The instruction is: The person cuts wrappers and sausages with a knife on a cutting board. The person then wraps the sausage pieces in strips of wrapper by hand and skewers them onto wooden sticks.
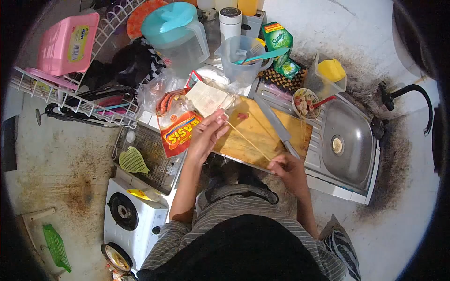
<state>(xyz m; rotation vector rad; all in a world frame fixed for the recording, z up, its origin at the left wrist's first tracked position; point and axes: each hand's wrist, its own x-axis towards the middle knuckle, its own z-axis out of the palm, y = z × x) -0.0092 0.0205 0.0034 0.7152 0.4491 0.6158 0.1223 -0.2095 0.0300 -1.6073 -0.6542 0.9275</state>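
My right hand [286,172] is closed around one end of a thin wooden skewer [248,140], held slantwise above the wooden cutting board [229,140]. At its other end, the fingers of my left hand [208,134] pinch a small pale piece of food [226,116] by the skewer's tip. A large knife [273,118] lies across the board, its handle near my right hand. One small pink piece [243,115] rests on the wood. Beyond the board's right corner, a bowl [307,103] holds cut pieces, a red-handled utensil and thin sticks.
Left of the board lies a red and yellow food packet [180,131]. Behind stand a clear pitcher [180,47] with a turquoise lid and a measuring jug [240,58]. A steel sink [347,126] is at right, a gas stove [133,210] at lower left, a dish rack [93,112] at upper left.
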